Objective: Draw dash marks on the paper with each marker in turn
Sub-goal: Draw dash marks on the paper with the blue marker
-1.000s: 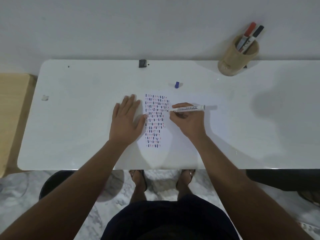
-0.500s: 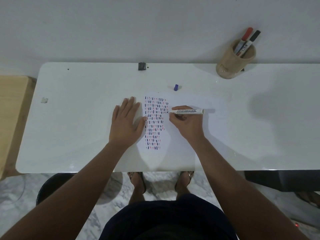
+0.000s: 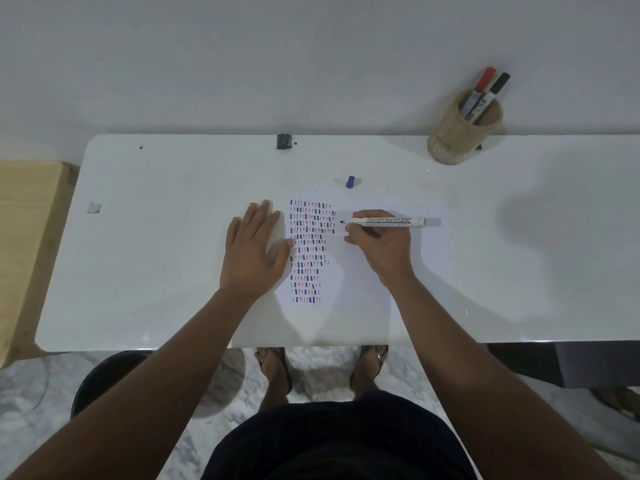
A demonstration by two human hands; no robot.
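A white sheet of paper (image 3: 360,271) lies on the white table (image 3: 156,265), its left part filled with rows of short blue and red dashes (image 3: 310,251). My right hand (image 3: 382,247) grips a white board marker (image 3: 388,221) lying nearly level, its dark tip pointing left just right of the upper dash rows. My left hand (image 3: 251,252) rests flat with spread fingers on the paper's left edge. The marker's blue cap (image 3: 350,181) lies on the table beyond the paper.
A tan cup (image 3: 460,133) at the back right holds a red-capped marker (image 3: 483,86) and a black-capped marker (image 3: 497,90). A small black object (image 3: 284,141) sits at the table's back edge. A wooden surface (image 3: 24,216) adjoins the left end. The wall rises directly behind.
The marker tip has shifted slightly right, away from the dash rows. The head view has tilted a little. My left hand stays flat in place.
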